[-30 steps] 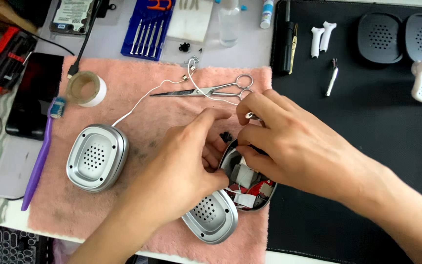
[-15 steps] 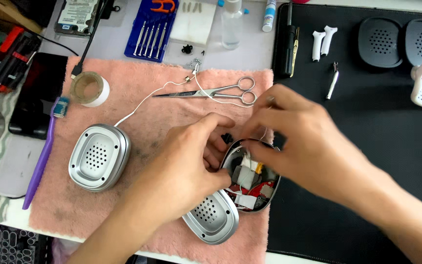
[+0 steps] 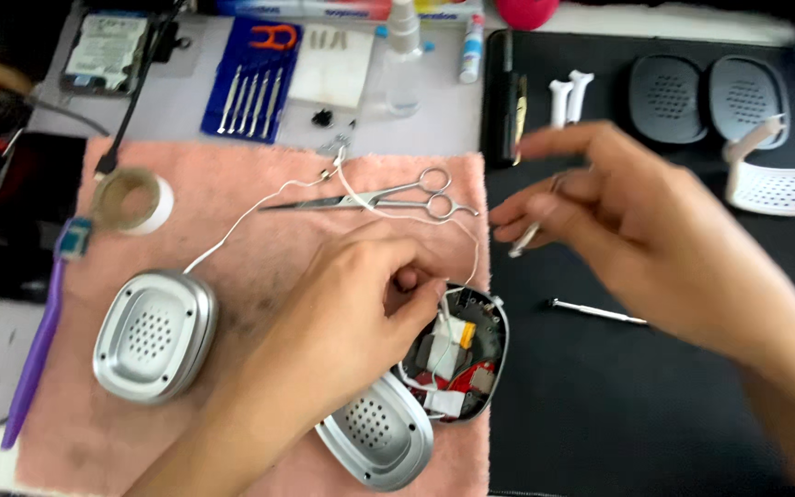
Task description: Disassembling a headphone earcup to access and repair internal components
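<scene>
Opened earcup [image 3: 457, 354] lay at the pink towel's [image 3: 259, 239] right edge, left hand [image 3: 351, 317] pinching closed at its rim. Right hand [image 3: 627, 225] gripped a thin tool [image 3: 531, 230] over the black mat [image 3: 618, 396]. Blue screwdriver case [image 3: 252, 81] sat beyond the towel.

R hand [image 3: 637, 239] is motion-blurred; the thin tool [image 3: 534, 230] in its grip can't be made out. L hand [image 3: 342, 322] hides part of the opened earcup [image 3: 457, 354], and its forearm is cut off by the bottom edge.
</scene>
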